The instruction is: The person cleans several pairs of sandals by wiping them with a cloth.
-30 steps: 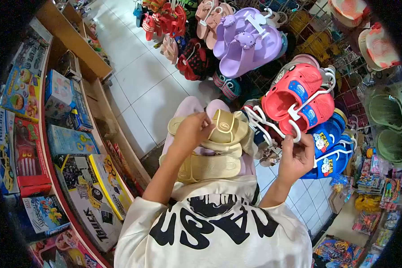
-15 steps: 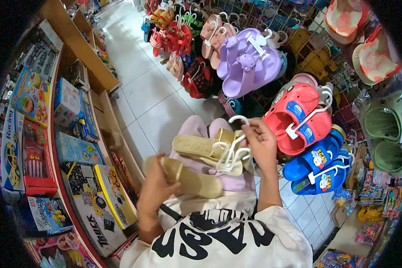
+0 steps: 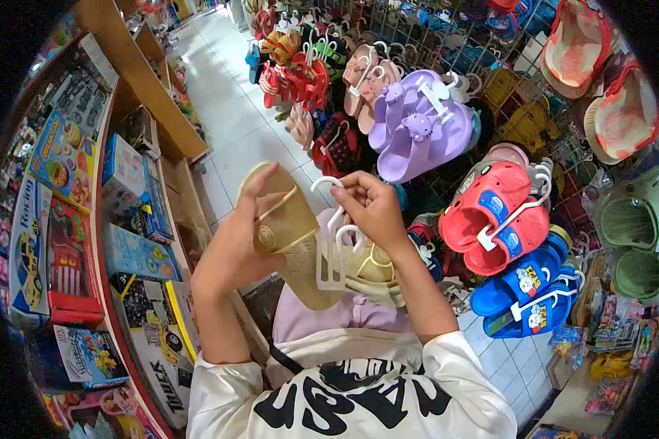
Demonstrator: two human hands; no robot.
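I'm looking down past a cream shirt [image 3: 344, 413] with bold black lettering I can't read as a whole. Just beyond, above lilac trousers [image 3: 293, 314], the left hand [image 3: 234, 245] has its grip closed on an olive-yellow sandal [image 3: 309, 274], tilted, with a broad, pale-edged strap [image 3: 285, 216] and a round emblem [image 3: 266, 235] too small to make out. The right hand [image 3: 370, 212] pinches a white hanger [image 3: 335, 219] near its hook; its lower frame overlaps the sandal, and I can't tell whether they're attached. A matching sandal [image 3: 373, 263] sits beside it, partly hidden. Out left, boxes read "Racing" [image 3: 31, 256] and "TRUCK" [image 3: 161, 366]. To the right, blue slides [image 3: 523, 282] carry lettering starting "BY", near red clogs [image 3: 498, 208] with blue labels. Farther off, purple slides [image 3: 425, 132] hang by a wire rack [image 3: 432, 35].
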